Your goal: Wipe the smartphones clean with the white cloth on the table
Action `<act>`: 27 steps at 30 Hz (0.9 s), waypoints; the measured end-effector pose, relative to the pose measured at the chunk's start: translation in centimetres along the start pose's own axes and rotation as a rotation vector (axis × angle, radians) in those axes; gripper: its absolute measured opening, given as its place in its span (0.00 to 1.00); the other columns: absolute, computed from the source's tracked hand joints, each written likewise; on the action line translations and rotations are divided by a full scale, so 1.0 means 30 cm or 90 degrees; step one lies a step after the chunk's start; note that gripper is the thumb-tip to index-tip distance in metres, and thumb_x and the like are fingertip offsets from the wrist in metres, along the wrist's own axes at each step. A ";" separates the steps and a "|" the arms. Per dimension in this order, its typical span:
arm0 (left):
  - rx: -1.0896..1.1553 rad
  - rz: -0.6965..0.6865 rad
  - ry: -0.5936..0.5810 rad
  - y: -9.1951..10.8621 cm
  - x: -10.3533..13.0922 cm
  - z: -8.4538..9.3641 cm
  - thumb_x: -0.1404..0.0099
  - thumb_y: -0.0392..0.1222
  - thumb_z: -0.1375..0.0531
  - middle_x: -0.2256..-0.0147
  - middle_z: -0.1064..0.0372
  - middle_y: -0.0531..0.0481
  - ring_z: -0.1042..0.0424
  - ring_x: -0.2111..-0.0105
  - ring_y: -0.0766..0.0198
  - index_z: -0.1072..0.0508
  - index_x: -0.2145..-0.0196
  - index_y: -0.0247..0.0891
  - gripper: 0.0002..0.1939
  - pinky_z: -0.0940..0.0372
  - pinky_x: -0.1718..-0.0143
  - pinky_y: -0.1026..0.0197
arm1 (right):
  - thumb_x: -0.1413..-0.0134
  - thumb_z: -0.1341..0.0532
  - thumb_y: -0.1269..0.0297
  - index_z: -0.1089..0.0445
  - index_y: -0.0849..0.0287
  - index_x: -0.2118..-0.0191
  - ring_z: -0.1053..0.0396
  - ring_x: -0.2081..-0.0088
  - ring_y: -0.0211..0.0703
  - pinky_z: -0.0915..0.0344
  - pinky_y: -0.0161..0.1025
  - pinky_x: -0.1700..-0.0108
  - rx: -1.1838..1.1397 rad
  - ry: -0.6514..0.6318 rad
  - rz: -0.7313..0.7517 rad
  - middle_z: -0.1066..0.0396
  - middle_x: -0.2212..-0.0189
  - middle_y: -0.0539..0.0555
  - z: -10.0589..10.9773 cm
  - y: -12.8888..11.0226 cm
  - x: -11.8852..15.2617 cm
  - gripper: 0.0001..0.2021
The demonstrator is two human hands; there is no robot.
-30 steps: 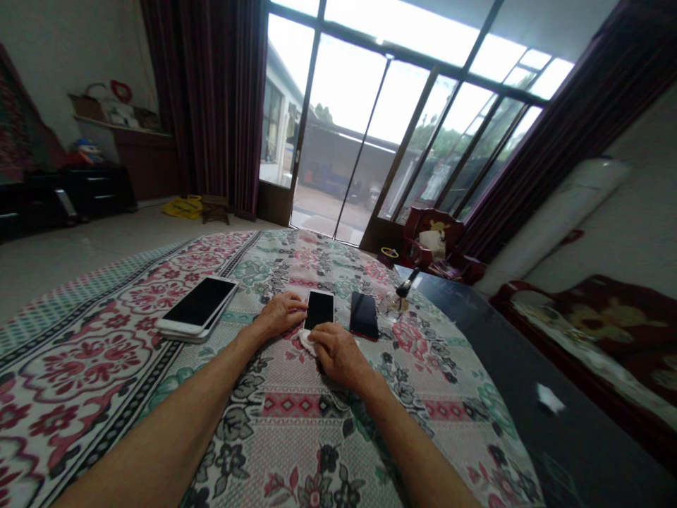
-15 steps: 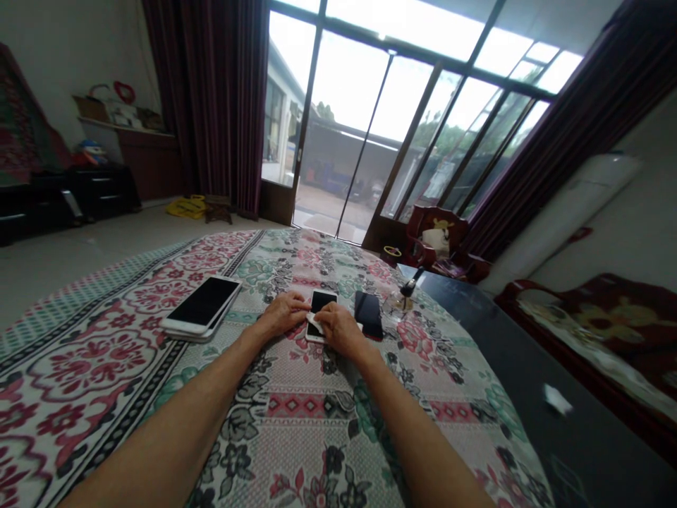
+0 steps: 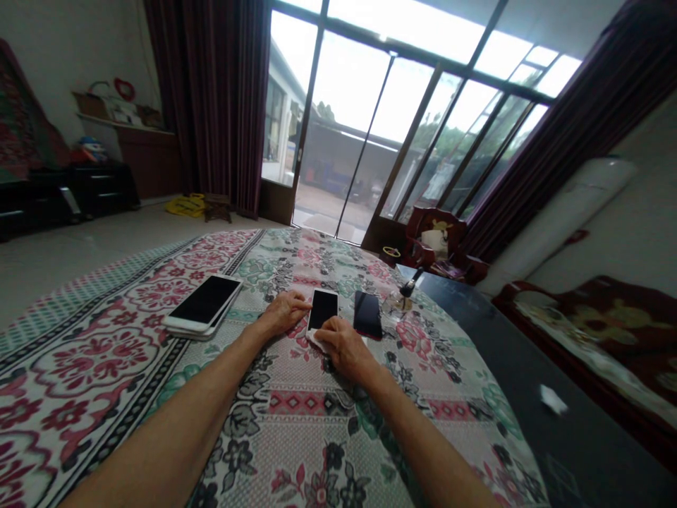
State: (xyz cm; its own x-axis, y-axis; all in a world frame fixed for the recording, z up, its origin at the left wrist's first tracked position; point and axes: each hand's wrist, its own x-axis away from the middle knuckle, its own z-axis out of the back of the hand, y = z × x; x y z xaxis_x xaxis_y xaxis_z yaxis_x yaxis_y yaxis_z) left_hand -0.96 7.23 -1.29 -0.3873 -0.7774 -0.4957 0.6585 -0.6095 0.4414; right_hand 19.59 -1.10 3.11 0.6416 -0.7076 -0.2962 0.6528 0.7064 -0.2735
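A white-framed phone lies screen up on the patterned tablecloth. My left hand rests at its left edge, a fingertip touching the frame; what its curled fingers hold, if anything, cannot be made out. My right hand pinches a white wipe against the phone's lower end, covering part of it. Just right of it lies a dark phone with a reddish edge. Further left, a large white device with a black screen sits on top of another white one.
Behind the dark phone stands a clear glass item with a dark brush-like object across it. A dark low table to the right bears a crumpled white paper. Wooden seats stand beyond it.
My right hand has moved down the phone toward me with the wipe, uncovering more of the screen. My left hand has hardly moved.
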 end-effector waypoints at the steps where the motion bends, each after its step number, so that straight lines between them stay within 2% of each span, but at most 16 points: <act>1: 0.000 -0.001 0.001 -0.001 0.000 -0.001 0.40 0.33 0.40 0.63 0.26 0.49 0.29 0.64 0.63 0.19 0.62 0.43 0.12 0.37 0.59 0.64 | 0.42 0.47 0.77 0.28 0.59 0.66 0.40 0.62 0.39 0.44 0.35 0.60 0.001 -0.004 -0.002 0.36 0.64 0.53 0.003 -0.001 0.001 0.12; 4: -0.002 -0.007 -0.003 -0.005 -0.002 -0.003 0.40 0.32 0.41 0.63 0.26 0.48 0.28 0.63 0.63 0.19 0.62 0.42 0.12 0.37 0.59 0.64 | 0.42 0.46 0.76 0.27 0.59 0.67 0.40 0.63 0.38 0.45 0.33 0.62 0.016 -0.022 -0.019 0.35 0.65 0.53 0.009 0.009 -0.025 0.11; 8: 0.002 -0.018 -0.009 -0.007 -0.004 -0.001 0.40 0.31 0.41 0.64 0.27 0.46 0.29 0.63 0.62 0.19 0.62 0.40 0.12 0.37 0.60 0.64 | 0.41 0.45 0.73 0.26 0.60 0.68 0.40 0.66 0.37 0.47 0.33 0.66 0.057 -0.036 -0.070 0.35 0.67 0.53 0.018 0.046 -0.099 0.11; 11: -0.006 -0.026 -0.020 -0.006 -0.004 0.002 0.40 0.32 0.42 0.64 0.27 0.46 0.29 0.64 0.62 0.20 0.61 0.41 0.13 0.37 0.61 0.63 | 0.42 0.45 0.74 0.25 0.61 0.70 0.39 0.66 0.38 0.47 0.33 0.66 0.101 -0.061 -0.120 0.35 0.69 0.54 0.025 0.080 -0.158 0.12; 17: -0.029 -0.012 -0.005 -0.017 -0.004 -0.012 0.39 0.33 0.42 0.64 0.27 0.49 0.29 0.65 0.63 0.19 0.63 0.44 0.13 0.37 0.61 0.64 | 0.43 0.46 0.73 0.24 0.59 0.63 0.36 0.65 0.40 0.47 0.34 0.67 0.207 -0.102 -0.208 0.32 0.64 0.57 0.030 0.131 -0.251 0.13; 27: 0.006 0.024 -0.002 -0.025 -0.001 -0.017 0.42 0.37 0.38 0.62 0.27 0.49 0.29 0.63 0.62 0.19 0.64 0.43 0.09 0.36 0.59 0.63 | 0.40 0.48 0.68 0.25 0.59 0.60 0.35 0.64 0.41 0.46 0.34 0.67 0.238 -0.093 -0.222 0.30 0.62 0.59 -0.013 0.183 -0.362 0.13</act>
State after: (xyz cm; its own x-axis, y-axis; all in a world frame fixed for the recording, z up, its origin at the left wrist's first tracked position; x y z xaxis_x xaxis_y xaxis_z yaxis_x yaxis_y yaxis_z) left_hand -1.10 7.79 -1.97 -0.3639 -0.8006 -0.4761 0.6667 -0.5808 0.4671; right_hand 16.06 10.49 4.48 0.3927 -0.9132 -0.1086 0.9193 0.3930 0.0192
